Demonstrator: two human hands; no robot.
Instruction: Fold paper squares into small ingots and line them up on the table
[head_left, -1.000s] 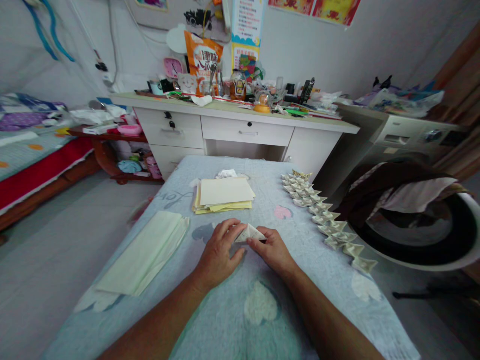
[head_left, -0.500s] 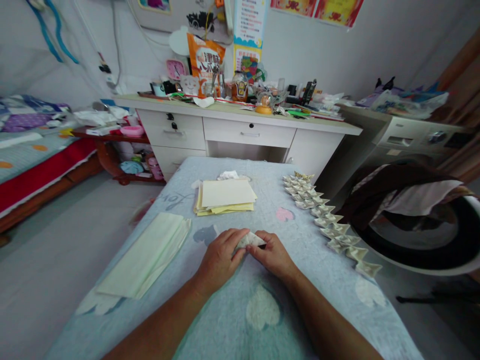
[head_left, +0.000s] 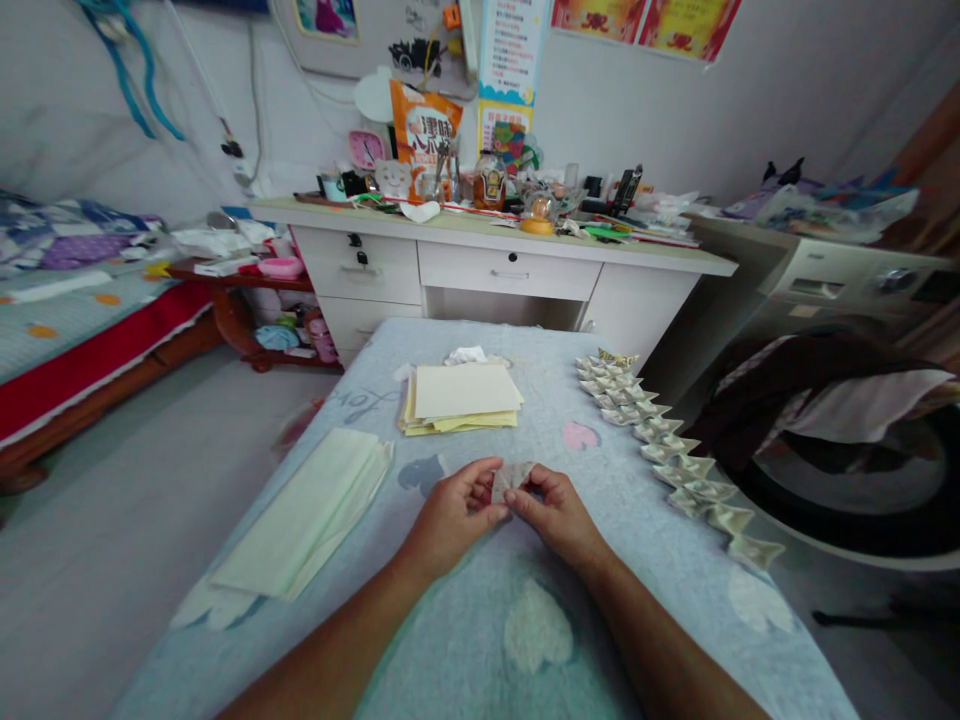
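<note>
A small folded paper [head_left: 510, 482], pale grey-white with creases, is held up between my two hands above the cloth. My left hand [head_left: 456, 515] has its fingers curled, thumb and fingertips at the paper's left edge. With thumb in front and fingers behind, my right hand [head_left: 556, 512] pinches the right side. Beyond them lies a stack of cream and yellow paper sheets [head_left: 466, 392]. To the left is a folded pile of pale green paper [head_left: 307, 515]. Along the right edge runs a row of folded paper boats [head_left: 660, 440], set one against another.
A patterned blue cloth [head_left: 450, 640] covers the table. Crumpled white paper [head_left: 466, 355] sits behind the stack. Past the table stands a white desk [head_left: 510, 270] crowded with small items. On the right is a washing machine [head_left: 847, 300] with its door open and clothes hanging out.
The paper has been turned and opened into a squarer shape between my hands. My left fingers have moved off its top to its left edge. The view has shifted slightly.
</note>
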